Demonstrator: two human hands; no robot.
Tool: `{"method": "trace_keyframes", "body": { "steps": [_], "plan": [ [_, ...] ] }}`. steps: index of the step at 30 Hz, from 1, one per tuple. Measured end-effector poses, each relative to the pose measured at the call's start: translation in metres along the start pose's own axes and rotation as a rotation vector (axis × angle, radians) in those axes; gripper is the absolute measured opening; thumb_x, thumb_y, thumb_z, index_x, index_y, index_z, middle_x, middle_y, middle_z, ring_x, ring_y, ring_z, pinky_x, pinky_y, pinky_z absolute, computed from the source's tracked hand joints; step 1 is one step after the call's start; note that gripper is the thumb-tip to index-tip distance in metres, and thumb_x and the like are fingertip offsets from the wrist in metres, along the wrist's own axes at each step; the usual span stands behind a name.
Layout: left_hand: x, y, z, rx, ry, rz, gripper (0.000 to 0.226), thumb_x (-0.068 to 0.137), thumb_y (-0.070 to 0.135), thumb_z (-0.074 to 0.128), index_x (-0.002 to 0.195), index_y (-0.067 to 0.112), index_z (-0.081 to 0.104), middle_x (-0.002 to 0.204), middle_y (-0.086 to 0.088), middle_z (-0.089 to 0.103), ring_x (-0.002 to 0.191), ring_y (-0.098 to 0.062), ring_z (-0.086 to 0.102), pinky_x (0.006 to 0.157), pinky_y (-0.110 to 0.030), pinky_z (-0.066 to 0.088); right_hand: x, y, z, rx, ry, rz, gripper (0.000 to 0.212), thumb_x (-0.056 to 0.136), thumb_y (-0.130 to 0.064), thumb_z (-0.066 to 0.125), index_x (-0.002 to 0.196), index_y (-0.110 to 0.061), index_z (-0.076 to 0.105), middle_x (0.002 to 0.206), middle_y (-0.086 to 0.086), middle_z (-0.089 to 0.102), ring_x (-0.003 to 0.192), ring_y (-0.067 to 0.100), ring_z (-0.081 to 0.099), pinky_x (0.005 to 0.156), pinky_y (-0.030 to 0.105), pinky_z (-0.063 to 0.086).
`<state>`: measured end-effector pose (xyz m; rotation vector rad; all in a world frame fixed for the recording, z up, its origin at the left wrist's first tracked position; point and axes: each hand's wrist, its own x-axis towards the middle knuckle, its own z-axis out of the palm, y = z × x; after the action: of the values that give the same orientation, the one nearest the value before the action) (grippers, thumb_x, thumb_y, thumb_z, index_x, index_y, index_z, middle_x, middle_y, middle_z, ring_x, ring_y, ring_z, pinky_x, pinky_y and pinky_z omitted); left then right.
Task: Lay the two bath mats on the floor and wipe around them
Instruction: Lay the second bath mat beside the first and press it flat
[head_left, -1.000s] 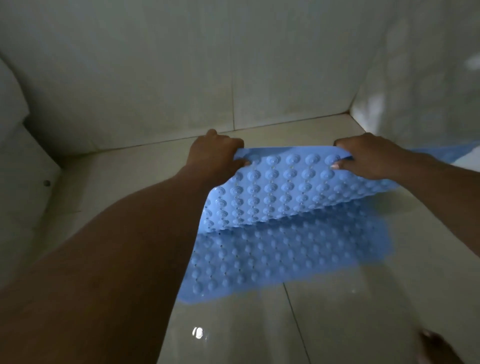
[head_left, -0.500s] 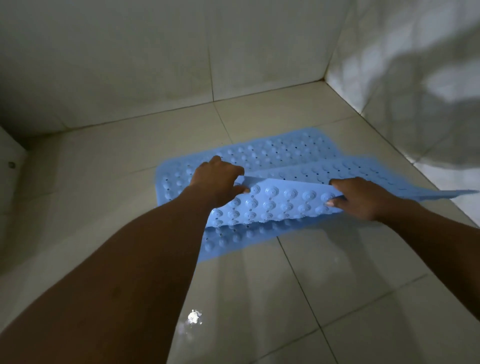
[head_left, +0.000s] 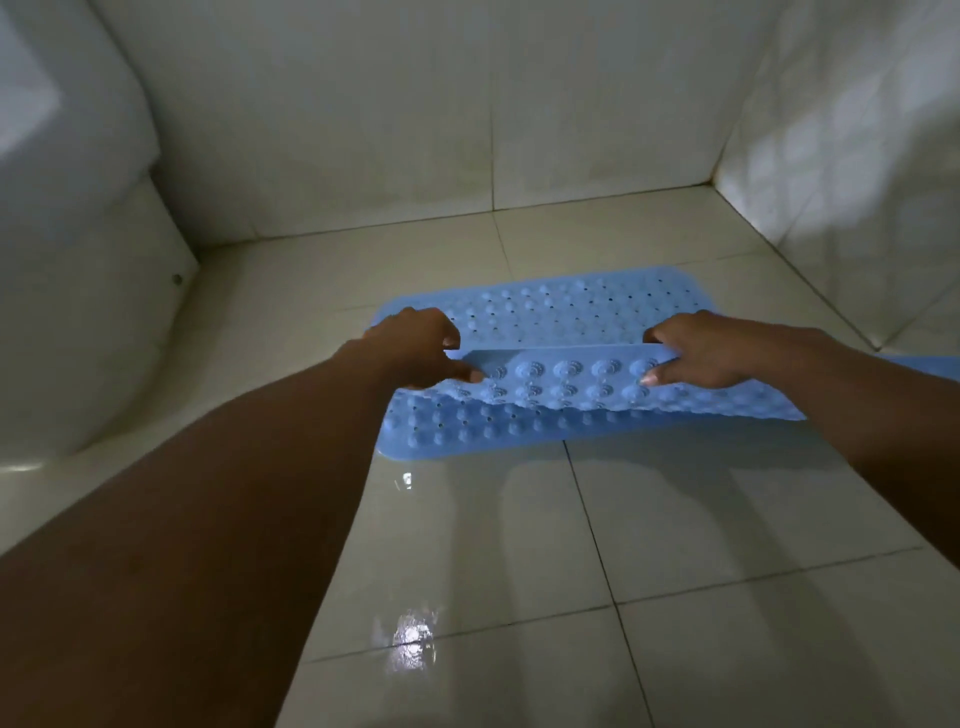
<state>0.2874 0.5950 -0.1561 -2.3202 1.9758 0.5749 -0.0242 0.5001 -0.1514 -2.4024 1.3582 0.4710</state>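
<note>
Lower now than a moment ago, the upper blue bath mat (head_left: 561, 382) stays pinched by your left hand (head_left: 415, 347) and right hand (head_left: 696, 351), overlapping the flat mat (head_left: 545, 306). On the wet floor (head_left: 675, 545), dropping it here risks leaving them stacked or sliding.

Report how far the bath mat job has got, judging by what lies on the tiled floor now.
Done: one light blue studded rubber mat lies flat on the glossy tiled floor. In hand: the left hand and right hand pinch the edge of the second blue mat, raised over the first, suction cups up. Left: laying it down, then wiping; no cloth shows.
</note>
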Motion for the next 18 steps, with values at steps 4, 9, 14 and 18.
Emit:
{"method": "trace_keyframes", "body": {
  "steps": [4,9,14,18],
  "plan": [
    [-0.029,0.015,-0.033,-0.010,-0.366,-0.136,0.071,0.055,0.074,0.083,0.086,0.013,0.065,0.080,-0.011,0.065,0.070,-0.023,0.058,0.071,-0.034,0.052,-0.035,-0.002,-0.024,-0.069,-0.207,-0.028,0.031,0.085,-0.055,0.070,0.096,-0.027,0.064,0.094,-0.005,0.071,0.084,0.014,0.067,0.080,0.033,0.053],
    [-0.054,0.040,-0.069,-0.168,-0.743,-0.291,0.070,0.045,0.060,0.095,0.101,0.021,0.077,0.094,-0.001,0.070,0.075,-0.018,0.054,0.068,-0.028,0.043,-0.088,0.006,-0.069,0.101,-0.421,0.006,0.029,0.082,-0.040,0.078,0.103,-0.021,0.074,0.088,-0.006,0.079,0.078,0.013,0.076,0.076,0.031,0.057],
    [-0.041,0.047,-0.039,-0.126,-0.658,-0.303,0.065,0.051,0.062,0.090,0.097,0.018,0.078,0.087,-0.001,0.068,0.072,-0.018,0.054,0.070,-0.028,0.047,-0.079,0.004,-0.067,0.011,-0.373,0.056,0.025,0.075,-0.039,0.084,0.092,-0.022,0.077,0.087,-0.001,0.079,0.083,0.020,0.075,0.079,0.034,0.061],
    [-0.017,0.025,0.031,0.043,-0.430,-0.212,0.068,0.065,0.073,0.080,0.082,0.009,0.067,0.068,-0.007,0.059,0.056,-0.020,0.056,0.062,-0.028,0.052,-0.024,-0.001,-0.010,-0.106,-0.295,0.046,0.028,0.072,-0.050,0.084,0.083,-0.028,0.071,0.099,-0.001,0.074,0.093,0.020,0.071,0.086,0.037,0.059]
  ]
}}
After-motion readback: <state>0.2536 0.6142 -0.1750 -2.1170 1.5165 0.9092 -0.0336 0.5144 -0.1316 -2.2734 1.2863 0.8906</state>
